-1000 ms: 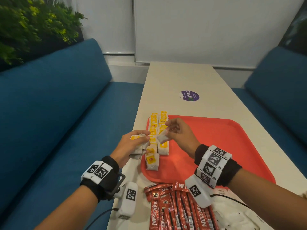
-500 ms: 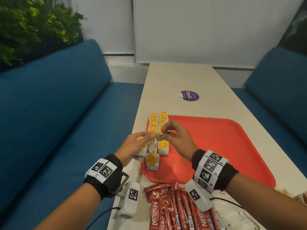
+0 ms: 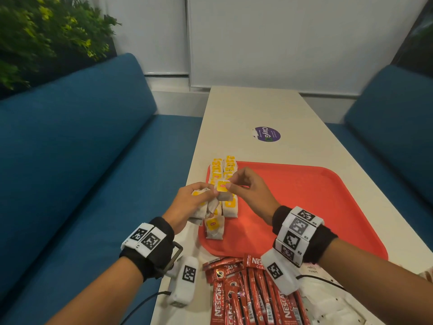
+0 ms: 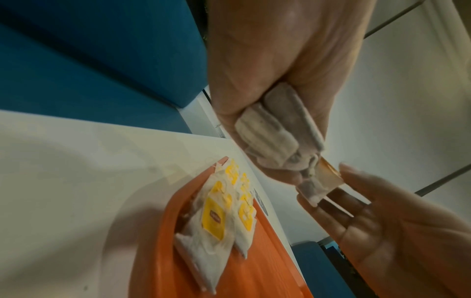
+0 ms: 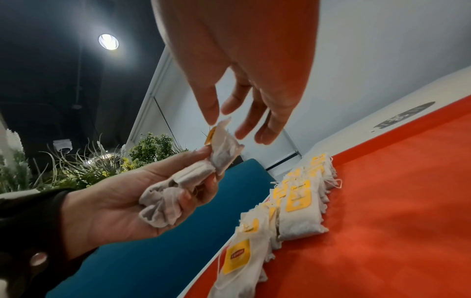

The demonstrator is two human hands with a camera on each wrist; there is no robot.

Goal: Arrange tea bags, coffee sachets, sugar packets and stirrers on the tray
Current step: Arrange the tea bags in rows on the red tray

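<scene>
We see one tea bag (image 3: 222, 186) with a yellow tag held up between both hands, above the left edge of the red tray (image 3: 304, 207). Our right hand (image 3: 250, 193) pinches its top corner with thumb and forefinger, other fingers loosely spread. Our left hand (image 3: 187, 205) curls around a bunch of tea bags (image 5: 175, 193) and touches the same bag from below. More tea bags (image 3: 225, 170) lie in two overlapping rows along the tray's left side, yellow tags up; one (image 3: 214, 227) sits nearest us, slightly off the rows. Rest of tray is bare red. Coffee sachets (image 3: 246, 294), red sticks, lie piled on the table (image 3: 246, 109) just in front of the tray. White sugar packets (image 3: 328, 301) sit right of them, partly hidden by our right wrist. Purple sticker (image 3: 267, 134) beyond the tray. Blue seats (image 3: 82, 148) on both sides.
</scene>
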